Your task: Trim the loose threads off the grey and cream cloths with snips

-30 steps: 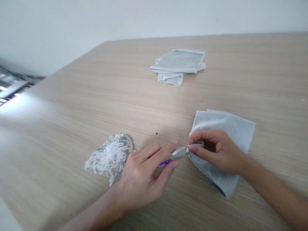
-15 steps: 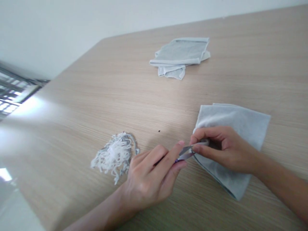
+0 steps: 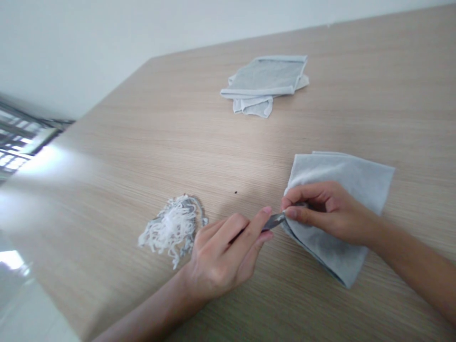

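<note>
Light grey folded cloth (image 3: 370,185) lies well short of the tabletop's (image 3: 160,142) far edge; the right hand's (image 3: 329,211) fingers pinch its left side, the left hand's (image 3: 221,256) fingers grip a metal-bladed cutter (image 3: 273,221) beside them. Tangled white-and-grey yarn (image 3: 171,225) lies nearer the left edge.

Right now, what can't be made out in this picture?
In the head view:
Cutting tool: handle hidden by the left hand.
Near cloth: pinched spot covered by the right hand.
Cloth stack: count unclear, the top one overlapping others.
Dark speck: too small to identify.
</note>
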### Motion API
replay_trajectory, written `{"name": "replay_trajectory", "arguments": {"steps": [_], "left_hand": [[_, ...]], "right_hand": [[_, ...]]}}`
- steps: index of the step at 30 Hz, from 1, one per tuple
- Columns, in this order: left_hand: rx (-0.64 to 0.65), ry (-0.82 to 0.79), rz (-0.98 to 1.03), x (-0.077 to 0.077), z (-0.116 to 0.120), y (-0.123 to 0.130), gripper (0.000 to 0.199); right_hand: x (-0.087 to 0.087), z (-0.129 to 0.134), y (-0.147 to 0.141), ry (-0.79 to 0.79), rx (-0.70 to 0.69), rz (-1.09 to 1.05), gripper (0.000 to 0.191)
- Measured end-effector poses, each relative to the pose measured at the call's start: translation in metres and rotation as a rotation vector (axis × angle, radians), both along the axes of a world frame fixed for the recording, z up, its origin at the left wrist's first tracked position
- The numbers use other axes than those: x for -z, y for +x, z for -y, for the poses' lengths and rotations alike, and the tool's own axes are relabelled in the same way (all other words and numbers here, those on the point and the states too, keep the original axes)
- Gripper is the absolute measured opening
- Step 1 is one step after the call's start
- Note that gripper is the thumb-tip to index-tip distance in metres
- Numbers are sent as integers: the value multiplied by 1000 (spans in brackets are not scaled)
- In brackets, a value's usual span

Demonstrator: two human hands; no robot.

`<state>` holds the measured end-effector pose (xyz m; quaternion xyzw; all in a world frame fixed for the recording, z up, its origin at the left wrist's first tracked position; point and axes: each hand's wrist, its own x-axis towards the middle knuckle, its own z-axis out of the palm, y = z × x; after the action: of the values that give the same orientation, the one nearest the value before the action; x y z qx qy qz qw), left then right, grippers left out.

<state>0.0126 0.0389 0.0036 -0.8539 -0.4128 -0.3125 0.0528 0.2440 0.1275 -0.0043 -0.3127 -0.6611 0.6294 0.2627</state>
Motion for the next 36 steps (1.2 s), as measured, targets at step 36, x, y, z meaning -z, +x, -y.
{"name": "replay_trajectory", "arguments": {"steps": [36], "left_hand": [[0,-547,495,-8,-2,9,21]], "right_hand": [[-1,0,1,52,49,6,28]]}}
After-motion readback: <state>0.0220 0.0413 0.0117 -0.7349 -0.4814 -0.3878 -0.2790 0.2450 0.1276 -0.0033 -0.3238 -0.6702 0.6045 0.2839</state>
